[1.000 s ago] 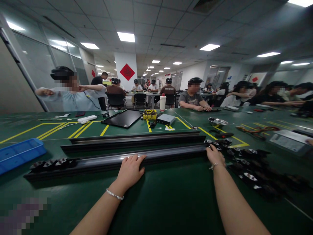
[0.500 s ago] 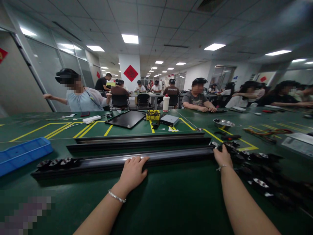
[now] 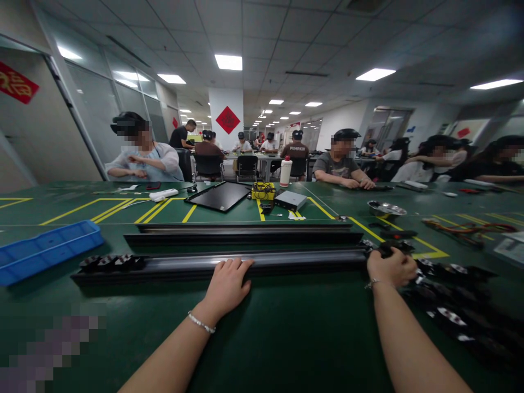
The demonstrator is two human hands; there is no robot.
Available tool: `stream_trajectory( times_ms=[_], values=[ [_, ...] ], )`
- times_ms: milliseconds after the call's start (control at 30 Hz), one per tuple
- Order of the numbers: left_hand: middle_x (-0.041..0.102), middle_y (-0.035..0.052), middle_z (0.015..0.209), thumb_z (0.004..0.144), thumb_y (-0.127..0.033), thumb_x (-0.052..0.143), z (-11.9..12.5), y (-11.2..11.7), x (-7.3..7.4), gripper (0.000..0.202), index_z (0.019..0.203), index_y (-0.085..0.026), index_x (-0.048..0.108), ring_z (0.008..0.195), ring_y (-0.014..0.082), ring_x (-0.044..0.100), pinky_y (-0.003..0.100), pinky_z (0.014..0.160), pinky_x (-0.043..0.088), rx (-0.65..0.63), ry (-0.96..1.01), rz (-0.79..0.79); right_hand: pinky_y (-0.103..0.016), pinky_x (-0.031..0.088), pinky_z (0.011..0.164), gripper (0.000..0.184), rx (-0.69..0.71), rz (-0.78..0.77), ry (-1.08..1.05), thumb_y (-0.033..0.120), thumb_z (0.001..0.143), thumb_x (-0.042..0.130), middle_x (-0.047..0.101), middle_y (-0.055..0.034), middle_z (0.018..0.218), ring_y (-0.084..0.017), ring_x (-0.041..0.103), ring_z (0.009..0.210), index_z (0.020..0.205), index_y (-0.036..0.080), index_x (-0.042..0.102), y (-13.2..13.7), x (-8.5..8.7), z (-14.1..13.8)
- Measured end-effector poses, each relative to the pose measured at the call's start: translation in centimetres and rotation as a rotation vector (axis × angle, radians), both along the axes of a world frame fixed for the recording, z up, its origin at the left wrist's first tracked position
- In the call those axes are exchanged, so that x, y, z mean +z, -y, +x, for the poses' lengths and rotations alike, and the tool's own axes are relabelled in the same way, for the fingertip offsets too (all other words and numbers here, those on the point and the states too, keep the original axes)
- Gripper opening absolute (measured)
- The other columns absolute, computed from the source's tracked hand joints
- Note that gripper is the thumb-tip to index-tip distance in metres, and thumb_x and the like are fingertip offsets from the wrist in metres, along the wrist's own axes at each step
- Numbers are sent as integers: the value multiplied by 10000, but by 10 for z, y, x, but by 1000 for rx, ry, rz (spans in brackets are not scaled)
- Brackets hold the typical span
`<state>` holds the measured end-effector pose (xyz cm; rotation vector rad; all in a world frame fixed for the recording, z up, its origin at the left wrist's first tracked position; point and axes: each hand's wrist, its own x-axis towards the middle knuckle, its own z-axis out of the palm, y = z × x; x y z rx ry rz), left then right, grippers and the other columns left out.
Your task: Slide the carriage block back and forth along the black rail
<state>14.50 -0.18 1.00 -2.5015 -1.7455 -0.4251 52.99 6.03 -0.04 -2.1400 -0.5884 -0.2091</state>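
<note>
A long black metal rail (image 3: 286, 258) lies across the table in front of me, with several small black clip-like pieces with shiny tops (image 3: 112, 263) at its left end. My left hand (image 3: 230, 281) is closed on the rail's near side, fingers bent over its top and thumb toward me. Just past the rail's right end, my right hand (image 3: 391, 267) is closed with curled fingers on a small black part, mostly hidden by the hand. To its right lies a heap of similar black pieces (image 3: 452, 316).
Behind the rail lies another black rail (image 3: 245, 239). A blue plastic tray (image 3: 49, 248) sits at left. Farther back are a black panel (image 3: 219, 195), a grey metal box (image 3: 290, 200), a white bottle (image 3: 285, 172) and a metal bowl (image 3: 387, 209). Co-workers sit across the table.
My right hand has moved off the rail's end toward the heap at right, its fingers now curled. My left hand stays on the rail. The view has turned slightly left.
</note>
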Motion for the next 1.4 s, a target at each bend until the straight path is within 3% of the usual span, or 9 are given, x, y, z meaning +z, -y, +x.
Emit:
stream_trajectory(
  times_ms=[167, 300, 467, 533, 633, 800, 1033, 1233, 1400],
  values=[
    [519, 36, 1158, 813, -369, 400, -6, -1, -2, 414, 1217, -289, 433, 1077, 184, 443, 346, 937, 296, 15, 81, 17, -497, 243, 977, 509, 85, 28, 250, 315, 781, 357, 211, -122, 1391, -320, 193, 1262, 1275, 193, 365, 5, 6, -30],
    [535, 38, 1132, 823, -370, 374, -24, -9, 1, 357, 1134, -269, 517, 1070, 186, 441, 358, 957, 301, 149, 179, 126, -475, 209, 1001, 531, 298, 11, 436, 318, 792, 340, 200, -117, 1418, -291, 175, 1282, 1295, 149, 366, 3, 8, -60],
    [489, 65, 1205, 810, -350, 361, -65, -18, 8, 367, 1114, -232, 531, 1156, 215, 377, 367, 988, 284, 441, 224, 322, -394, 265, 989, 427, 773, -218, 558, 337, 827, 290, 430, -52, 1319, -217, 359, 1204, 1130, 218, 566, -2, 5, -83],
    [441, 80, 1252, 799, -344, 368, -85, -18, 9, 383, 1128, -216, 516, 1202, 234, 326, 393, 1007, 259, 577, 229, 398, -406, 276, 978, 410, 865, -320, 527, 324, 836, 270, 555, -13, 1195, -196, 448, 1129, 1049, 257, 613, -3, 5, -85],
    [359, 121, 1315, 777, -354, 380, -112, -16, 7, 435, 1159, -172, 479, 1243, 276, 272, 456, 1005, 248, 834, 302, 466, -356, 315, 953, 397, 892, -355, 519, 306, 825, 291, 600, 6, 1135, -175, 484, 1096, 1029, 251, 627, -2, 7, -83],
    [240, 190, 1388, 752, -407, 395, -139, -17, -3, 600, 1269, -109, 341, 1296, 336, 158, 550, 1024, 170, 1061, 467, 469, -325, 357, 912, 386, 881, -333, 526, 293, 813, 309, 615, 12, 1112, -169, 510, 1070, 1007, 249, 639, -1, 10, -82],
    [232, 197, 1398, 750, -420, 382, -146, -21, -9, 579, 1221, -86, 419, 1313, 343, 128, 512, 1048, 152, 1074, 416, 347, -314, 371, 885, 368, 852, -310, 537, 268, 791, 337, 630, 4, 1079, -168, 529, 1034, 984, 244, 650, -3, 7, -83],
    [100, 204, 1437, 724, -438, 427, -145, -23, -8, 632, 1249, -88, 389, 1322, 372, 48, 487, 1066, 120, 1126, 476, 316, -303, 385, 855, 356, 875, -279, 548, 251, 773, 357, 639, 5, 1061, -162, 543, 1003, 963, 242, 658, -4, 6, -82],
    [204, 176, 1400, 709, -457, 427, -147, -24, -9, 597, 1196, -114, 452, 1289, 375, 160, 500, 1043, 172, 1149, 431, 339, -301, 388, 847, 354, 874, -277, 544, 248, 772, 360, 641, 8, 1056, -160, 542, 999, 957, 245, 662, -3, 9, -84]
  ],
)
